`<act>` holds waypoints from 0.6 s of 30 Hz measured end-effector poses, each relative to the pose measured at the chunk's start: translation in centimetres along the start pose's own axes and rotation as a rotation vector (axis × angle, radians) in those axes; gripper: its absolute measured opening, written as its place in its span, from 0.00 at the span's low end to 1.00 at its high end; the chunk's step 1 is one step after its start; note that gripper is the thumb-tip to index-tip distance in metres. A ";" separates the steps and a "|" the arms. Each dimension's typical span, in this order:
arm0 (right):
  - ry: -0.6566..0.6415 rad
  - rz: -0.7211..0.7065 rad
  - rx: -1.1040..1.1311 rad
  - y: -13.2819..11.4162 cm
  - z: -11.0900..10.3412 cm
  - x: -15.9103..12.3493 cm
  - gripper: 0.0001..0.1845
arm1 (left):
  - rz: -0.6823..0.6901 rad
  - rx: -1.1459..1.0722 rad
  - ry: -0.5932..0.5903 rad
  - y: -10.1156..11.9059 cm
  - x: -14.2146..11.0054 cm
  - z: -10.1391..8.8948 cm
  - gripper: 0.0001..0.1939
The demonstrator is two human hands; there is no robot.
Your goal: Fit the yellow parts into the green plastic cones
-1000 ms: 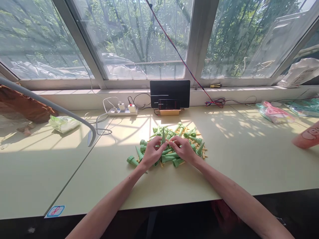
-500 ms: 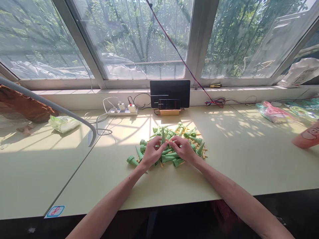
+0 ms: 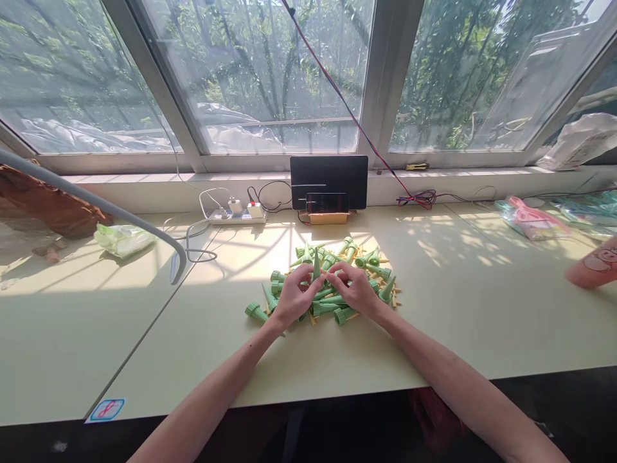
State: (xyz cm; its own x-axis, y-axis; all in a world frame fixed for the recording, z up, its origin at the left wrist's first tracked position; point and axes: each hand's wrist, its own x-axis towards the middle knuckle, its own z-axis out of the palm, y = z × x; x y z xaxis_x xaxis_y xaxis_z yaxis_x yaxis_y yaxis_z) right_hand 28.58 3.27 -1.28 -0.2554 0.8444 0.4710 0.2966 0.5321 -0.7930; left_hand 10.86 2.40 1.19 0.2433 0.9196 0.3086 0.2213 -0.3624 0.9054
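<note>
The biggest thing here is the pale tabletop, and it sits under the pile. The pile is a big jumble of green cones with fat, ridged ends. Yellow sticks poke out from under them. All the green cones I can see are in this pile or in a hand, with no sorting into groups that I can make out. So I think there is lots left to do. I can't tell if any cones in the pile are done.

Behind the pile stands a black screen, which is bigger than a hand.

The left hand is over the left part of the pile. Its thumb and fingers pinch one cone. The right hand is over the right part of the pile, with its fingertips squeezed close together. It seems to be pinching something tiny.

The held cone is above the middle of the pile, with its point up. It looks like this one is being worked on and isn't finished.

Smallest of all is an orange-tan bit between the two hands, over the pile's middle. It's too small to say what it is.
</note>
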 end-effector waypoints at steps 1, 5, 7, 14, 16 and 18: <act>-0.005 0.001 -0.003 0.0 0.0 0.0 0.18 | 0.000 0.001 0.000 0.0 0.0 0.0 0.13; -0.012 -0.001 -0.001 0.0 0.0 0.0 0.18 | 0.000 0.006 -0.005 0.1 0.0 0.0 0.12; -0.014 0.000 0.001 0.0 0.0 0.0 0.19 | 0.002 0.004 -0.006 0.1 -0.1 0.0 0.12; -0.023 0.004 -0.001 -0.2 0.0 -0.1 0.18 | 0.006 -0.008 0.000 0.0 0.0 0.0 0.12; -0.027 -0.001 0.001 -0.1 0.0 -0.1 0.18 | 0.004 -0.009 0.003 -0.1 0.0 0.0 0.12; -0.024 -0.001 -0.005 0.0 0.0 -0.1 0.18 | 0.009 -0.009 0.004 -0.2 0.0 0.0 0.12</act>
State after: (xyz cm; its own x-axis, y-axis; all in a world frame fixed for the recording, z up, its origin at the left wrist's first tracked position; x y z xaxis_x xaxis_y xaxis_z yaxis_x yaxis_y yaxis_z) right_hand 28.56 3.18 -1.29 -0.2780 0.8422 0.4619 0.3007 0.5330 -0.7909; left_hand 10.83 2.49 1.02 0.2413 0.9169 0.3179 0.2103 -0.3692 0.9052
